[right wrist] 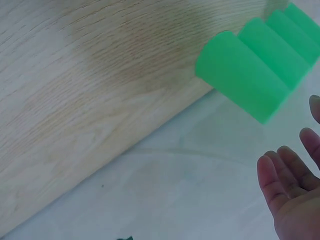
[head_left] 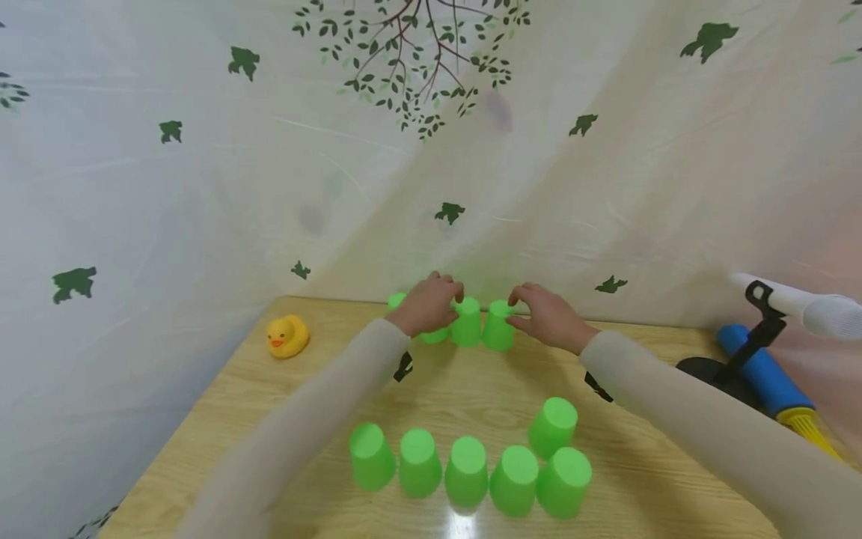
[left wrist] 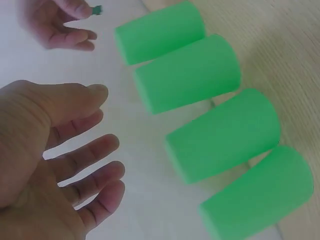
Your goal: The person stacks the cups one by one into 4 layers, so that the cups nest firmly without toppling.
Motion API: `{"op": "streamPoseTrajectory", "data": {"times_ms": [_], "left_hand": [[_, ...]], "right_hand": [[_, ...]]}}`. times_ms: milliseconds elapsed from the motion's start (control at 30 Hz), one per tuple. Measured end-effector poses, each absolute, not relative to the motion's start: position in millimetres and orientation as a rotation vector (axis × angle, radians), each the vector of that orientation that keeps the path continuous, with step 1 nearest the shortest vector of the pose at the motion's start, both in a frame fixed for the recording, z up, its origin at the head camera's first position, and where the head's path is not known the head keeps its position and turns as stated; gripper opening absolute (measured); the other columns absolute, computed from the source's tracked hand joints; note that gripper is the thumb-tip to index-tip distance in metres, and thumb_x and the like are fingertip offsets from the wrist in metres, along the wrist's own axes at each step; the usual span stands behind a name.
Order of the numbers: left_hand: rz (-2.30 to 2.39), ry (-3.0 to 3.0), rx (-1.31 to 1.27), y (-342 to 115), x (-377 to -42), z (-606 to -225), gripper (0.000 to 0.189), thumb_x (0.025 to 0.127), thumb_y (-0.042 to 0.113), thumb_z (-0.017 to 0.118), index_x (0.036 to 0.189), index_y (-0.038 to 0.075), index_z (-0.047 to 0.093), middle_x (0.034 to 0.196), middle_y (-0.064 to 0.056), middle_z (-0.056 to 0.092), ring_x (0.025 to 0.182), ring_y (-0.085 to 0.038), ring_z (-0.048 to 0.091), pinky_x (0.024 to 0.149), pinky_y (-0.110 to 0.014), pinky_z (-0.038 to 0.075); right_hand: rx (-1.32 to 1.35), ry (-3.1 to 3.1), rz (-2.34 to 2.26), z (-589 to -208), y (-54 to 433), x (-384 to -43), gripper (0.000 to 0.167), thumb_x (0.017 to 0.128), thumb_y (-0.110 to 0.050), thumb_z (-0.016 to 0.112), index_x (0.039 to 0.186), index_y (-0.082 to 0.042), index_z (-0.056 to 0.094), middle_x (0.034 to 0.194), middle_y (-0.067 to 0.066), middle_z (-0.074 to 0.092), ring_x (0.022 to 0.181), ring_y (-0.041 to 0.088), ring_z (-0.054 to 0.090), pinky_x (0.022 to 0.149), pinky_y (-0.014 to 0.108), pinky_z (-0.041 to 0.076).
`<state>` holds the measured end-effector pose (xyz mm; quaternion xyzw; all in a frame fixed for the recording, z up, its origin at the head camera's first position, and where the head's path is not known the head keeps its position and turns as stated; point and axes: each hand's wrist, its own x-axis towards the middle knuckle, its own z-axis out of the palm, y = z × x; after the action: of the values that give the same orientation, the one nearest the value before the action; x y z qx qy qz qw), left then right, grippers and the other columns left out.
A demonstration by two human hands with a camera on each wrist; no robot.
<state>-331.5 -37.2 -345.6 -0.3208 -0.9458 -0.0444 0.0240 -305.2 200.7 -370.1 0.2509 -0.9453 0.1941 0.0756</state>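
As two hands (head_left: 429, 305) (head_left: 548, 318) hover; ten green cups (head_left: 466, 473); one duck (head_left: 288, 337)

A pale, creased cloth (head_left: 646, 195) printed with leafy branches (head_left: 439, 45) and dark green bird-like shapes (head_left: 710, 40) hangs behind the wood-grained table (head_left: 458, 393). Diagonal shadows (head_left: 397, 224) cross the cloth, and bright glare (head_left: 461, 524) shows on the table's near side.

I read this as a cloth-screened corner, home or studio I cannot tell: on my head feed, a pale curtain (head_left: 532, 180) printed with leafy branches and green birds hangs behind and to the left of the wood-grain tabletop (head_left: 471, 385). The yellow toy duck (head_left: 287, 337) and plain green cups (head_left: 466, 471) lend it a playroom air.
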Motion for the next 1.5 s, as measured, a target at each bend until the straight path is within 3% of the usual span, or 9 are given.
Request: {"op": "streamPoseTrajectory", "data": {"times_ms": [300,533,900,1267,1500], "left_hand": [[-0.276,-2.825,-1.084,-80.5,-293.1,-322.0,0.024,0.088,0.023,0.068,0.107,0.011,0.061,0.105,-0.004,0.057,0.093,-0.022,0.046,0.081,-0.032,0.043],[-0.4,-2.687,-1.152,-123.1,-241.3,-310.7,0.021,0.086,0.02,0.071,0.102,0.011,0.062,0.1,0.001,0.057,0.094,-0.019,0.046,0.081,-0.032,0.043],[-0.498,-2.675,-1.197,-175.0,-167.9,-337.0,0.023,0.083,0.025,0.074,0.1,0.017,0.06,0.103,0.009,0.055,0.094,-0.011,0.044,0.079,-0.03,0.045],[-0.578,-2.736,-1.303,-188.4,-149.8,-363.6,0.024,0.081,0.028,0.075,0.097,0.018,0.061,0.112,0.009,0.055,0.1,-0.011,0.046,0.083,-0.031,0.046],[-0.571,-2.762,-1.305,-190.4,-150.9,-371.6,0.022,0.081,0.028,0.075,0.094,0.019,0.059,0.106,0.011,0.055,0.097,-0.01,0.045,0.082,-0.03,0.046]], "right_hand": [[0.809,-2.764,0.562,-355.1,227.5,-268.1,0.027,0.088,-0.023,0.069,0.107,-0.007,0.059,0.11,0.009,0.057,0.102,0.029,0.056,0.083,0.046,0.046],[0.88,-2.703,0.506,-351.7,239.7,-219.1,0.027,0.085,-0.021,0.073,0.107,-0.011,0.06,0.108,0.003,0.058,0.094,0.021,0.057,0.076,0.04,0.049],[0.982,-2.615,0.551,-369.9,245.5,-161.1,0.027,0.08,-0.023,0.077,0.103,-0.021,0.061,0.115,-0.003,0.057,0.1,0.017,0.059,0.076,0.035,0.052],[0.998,-2.684,0.605,-388.8,250.1,-149.1,0.025,0.082,-0.025,0.075,0.1,-0.026,0.058,0.116,-0.007,0.055,0.099,0.013,0.058,0.075,0.032,0.052],[0.984,-2.69,0.647,-394.3,250.1,-146.8,0.024,0.082,-0.025,0.074,0.1,-0.026,0.058,0.115,-0.007,0.056,0.097,0.011,0.059,0.074,0.031,0.052]]}}
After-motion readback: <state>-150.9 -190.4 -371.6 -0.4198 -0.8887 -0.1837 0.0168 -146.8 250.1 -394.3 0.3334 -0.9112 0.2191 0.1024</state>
